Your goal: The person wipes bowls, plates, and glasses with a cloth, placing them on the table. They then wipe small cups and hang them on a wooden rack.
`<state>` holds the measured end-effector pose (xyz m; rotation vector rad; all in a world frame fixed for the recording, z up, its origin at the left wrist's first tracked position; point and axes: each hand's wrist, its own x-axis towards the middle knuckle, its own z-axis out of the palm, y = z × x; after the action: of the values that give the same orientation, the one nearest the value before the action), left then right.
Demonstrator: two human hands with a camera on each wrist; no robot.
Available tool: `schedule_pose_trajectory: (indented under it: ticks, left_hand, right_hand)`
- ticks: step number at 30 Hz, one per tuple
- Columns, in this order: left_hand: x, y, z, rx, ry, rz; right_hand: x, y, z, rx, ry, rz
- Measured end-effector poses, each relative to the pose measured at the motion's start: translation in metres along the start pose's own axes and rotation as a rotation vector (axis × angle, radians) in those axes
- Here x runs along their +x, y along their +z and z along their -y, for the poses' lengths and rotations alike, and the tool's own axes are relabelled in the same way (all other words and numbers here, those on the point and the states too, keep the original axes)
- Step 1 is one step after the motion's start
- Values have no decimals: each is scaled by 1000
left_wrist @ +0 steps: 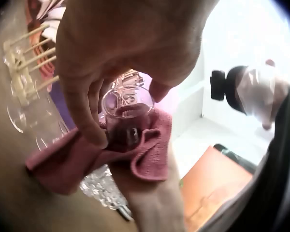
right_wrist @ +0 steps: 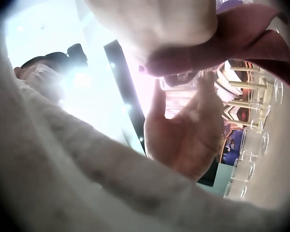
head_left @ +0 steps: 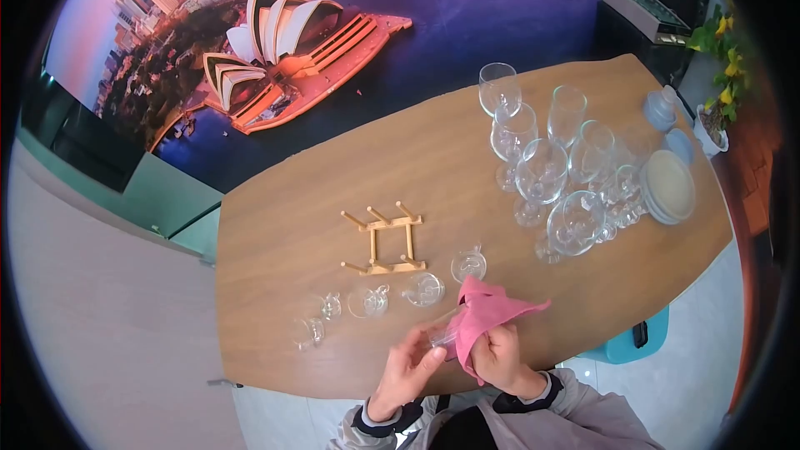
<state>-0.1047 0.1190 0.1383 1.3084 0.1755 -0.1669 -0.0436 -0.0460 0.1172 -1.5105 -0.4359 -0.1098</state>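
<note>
A small clear glass cup (left_wrist: 128,108) is between the thumb and fingers of my left hand (head_left: 410,371), close over the table's front edge. My right hand (head_left: 497,358) grips a pink cloth (head_left: 492,310) against the cup's other end. In the left wrist view, folds of the cloth (left_wrist: 152,150) wrap the cup's lower part, while its round rim shows uncovered. Most of the right hand's fingers are hidden by the cloth. Just beyond the hands stand a glass cup (head_left: 468,266) and another glass cup (head_left: 425,289).
A wooden peg rack (head_left: 372,243) stands mid-table (head_left: 283,225). More small glass cups (head_left: 368,302) line its near side. Several stemmed glasses (head_left: 542,171) crowd the right, beside stacked pale bowls (head_left: 669,187). A teal stool (head_left: 629,343) is below the front edge.
</note>
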Motion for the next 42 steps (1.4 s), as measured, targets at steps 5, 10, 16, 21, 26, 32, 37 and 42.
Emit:
schedule_pose_trajectory:
  ticks: [5,10,16,21,26,32,37,42]
  left_hand:
    - [3,12,-26,674,430,-18]
    - [0,7,-6,335,237,-35]
    - [1,3,-12,22,-240,-15]
    - [6,13,-15,148,156,-32]
    - [1,10,-19,585,203,18]
    - [1,3,-4,66,102,-43]
    - [1,-10,-10,38,-92,-50]
    - [1,-15,-12,91,52,-21]
  right_hand:
    - [-8,0,-5,110,230,-8]
    - [-3,-4,4,194,234,27]
    - [-5,0,5,176,220,71]
    - [-6,3,2,86,214,21]
    - [-1,6,2,130,256,-26]
    - [-7,-5,12,203,377,190]
    - [-30,3,-25,27,124,381]
    - [-6,-3,-15,22,-33,540]
